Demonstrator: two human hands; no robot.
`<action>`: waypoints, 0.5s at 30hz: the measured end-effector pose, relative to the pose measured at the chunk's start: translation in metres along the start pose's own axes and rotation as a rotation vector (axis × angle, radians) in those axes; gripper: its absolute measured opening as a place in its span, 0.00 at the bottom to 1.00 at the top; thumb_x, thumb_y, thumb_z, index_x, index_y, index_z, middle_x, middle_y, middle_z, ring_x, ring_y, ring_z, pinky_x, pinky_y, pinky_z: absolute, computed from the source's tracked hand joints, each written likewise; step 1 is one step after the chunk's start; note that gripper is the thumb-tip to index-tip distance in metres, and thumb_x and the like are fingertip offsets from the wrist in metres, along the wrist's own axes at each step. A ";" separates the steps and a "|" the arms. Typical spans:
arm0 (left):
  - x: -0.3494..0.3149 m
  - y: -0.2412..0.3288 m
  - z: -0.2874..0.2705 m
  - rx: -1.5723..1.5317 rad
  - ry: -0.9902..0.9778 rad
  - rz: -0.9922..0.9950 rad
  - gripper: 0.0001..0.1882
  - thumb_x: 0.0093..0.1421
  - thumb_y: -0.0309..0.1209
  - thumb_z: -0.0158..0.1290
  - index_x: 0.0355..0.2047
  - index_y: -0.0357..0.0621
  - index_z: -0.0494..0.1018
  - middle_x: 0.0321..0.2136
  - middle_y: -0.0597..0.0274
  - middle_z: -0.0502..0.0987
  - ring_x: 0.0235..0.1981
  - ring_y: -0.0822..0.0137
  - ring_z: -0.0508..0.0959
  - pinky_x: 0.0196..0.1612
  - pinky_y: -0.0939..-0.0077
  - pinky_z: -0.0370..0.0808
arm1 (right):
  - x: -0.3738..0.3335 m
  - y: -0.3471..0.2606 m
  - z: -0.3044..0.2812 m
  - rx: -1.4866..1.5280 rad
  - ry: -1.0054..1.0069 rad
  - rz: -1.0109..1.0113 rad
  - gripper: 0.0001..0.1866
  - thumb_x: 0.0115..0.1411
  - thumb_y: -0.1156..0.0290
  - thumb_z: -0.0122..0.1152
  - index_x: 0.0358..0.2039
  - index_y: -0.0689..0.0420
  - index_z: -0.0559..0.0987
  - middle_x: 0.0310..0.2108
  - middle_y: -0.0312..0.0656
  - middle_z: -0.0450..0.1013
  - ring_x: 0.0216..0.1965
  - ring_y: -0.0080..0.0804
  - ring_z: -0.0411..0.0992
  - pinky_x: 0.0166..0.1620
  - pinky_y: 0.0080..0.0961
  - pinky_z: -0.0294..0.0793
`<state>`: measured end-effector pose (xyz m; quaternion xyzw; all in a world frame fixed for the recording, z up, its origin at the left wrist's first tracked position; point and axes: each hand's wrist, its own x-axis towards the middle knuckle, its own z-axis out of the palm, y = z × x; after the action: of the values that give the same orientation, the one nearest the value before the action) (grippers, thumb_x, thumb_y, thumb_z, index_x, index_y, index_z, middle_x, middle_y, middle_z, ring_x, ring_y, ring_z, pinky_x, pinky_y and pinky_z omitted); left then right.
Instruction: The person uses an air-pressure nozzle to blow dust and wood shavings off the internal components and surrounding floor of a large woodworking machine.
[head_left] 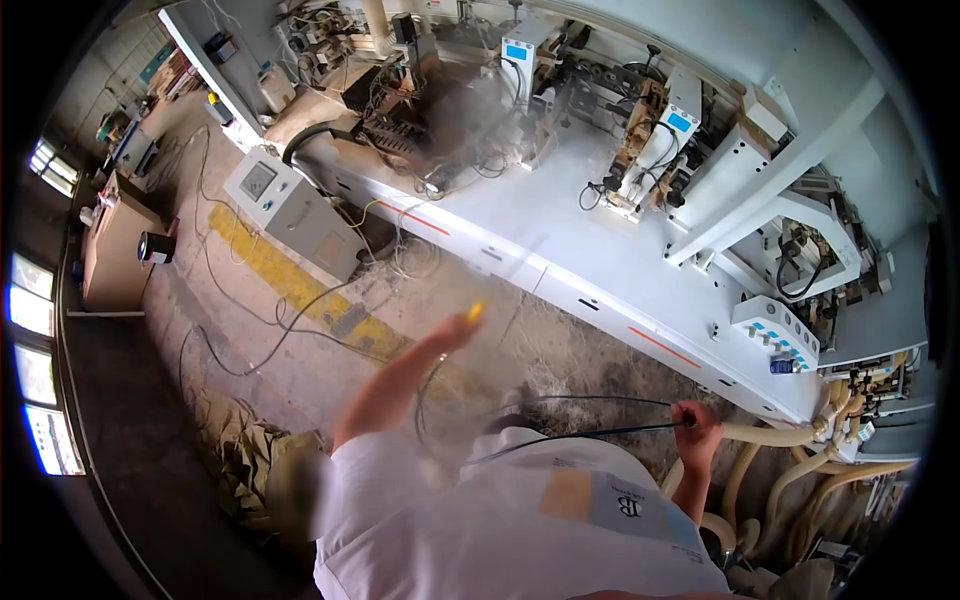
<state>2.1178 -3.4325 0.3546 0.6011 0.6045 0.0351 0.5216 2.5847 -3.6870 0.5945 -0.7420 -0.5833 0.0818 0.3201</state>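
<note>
My left hand (455,333) is stretched out ahead of me, its fingers closed round a yellow air blow gun (477,312) blurred by motion. A faint thin dark streak, perhaps its nozzle, runs toward the machine. Off to my right, my right hand (697,428) grips a thin black hose (600,433) at a bend. Two strands of it run back across the front of my white shirt, and a length hangs below my left hand. Dust (465,120) hangs in a brown cloud over the far-left part of the long white machine (510,225), hiding some of its parts.
A grey control cabinet (300,215) stands at the machine's left end. Black cables (285,325) snake over the floor and a yellow floor stripe (270,275). Beige ducts (770,435) crowd the right. Crumpled brown sheeting (245,460) lies at lower left.
</note>
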 end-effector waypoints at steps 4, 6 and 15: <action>-0.003 0.003 -0.008 0.050 0.036 0.048 0.27 0.66 0.60 0.47 0.32 0.47 0.75 0.16 0.68 0.71 0.18 0.71 0.73 0.23 0.69 0.69 | 0.003 -0.009 0.000 -0.033 0.008 -0.016 0.05 0.50 0.72 0.71 0.29 0.54 0.82 0.23 0.40 0.76 0.23 0.33 0.73 0.29 0.28 0.71; 0.011 -0.047 -0.043 -0.007 0.232 -0.078 0.28 0.65 0.61 0.46 0.32 0.48 0.75 0.16 0.68 0.71 0.17 0.71 0.72 0.22 0.68 0.68 | 0.003 -0.013 0.004 -0.022 0.006 -0.021 0.06 0.50 0.73 0.71 0.29 0.54 0.83 0.23 0.40 0.75 0.23 0.33 0.72 0.29 0.27 0.72; -0.107 -0.165 -0.181 -0.593 1.160 -0.278 0.36 0.63 0.64 0.45 0.28 0.37 0.74 0.14 0.58 0.71 0.15 0.62 0.73 0.20 0.63 0.67 | 0.002 -0.012 0.028 0.058 -0.045 -0.073 0.07 0.50 0.75 0.72 0.30 0.54 0.82 0.23 0.41 0.74 0.23 0.34 0.73 0.29 0.27 0.72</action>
<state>1.8537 -3.4540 0.3888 0.2322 0.8239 0.4499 0.2546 2.5611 -3.6733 0.5797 -0.7085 -0.6145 0.1034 0.3311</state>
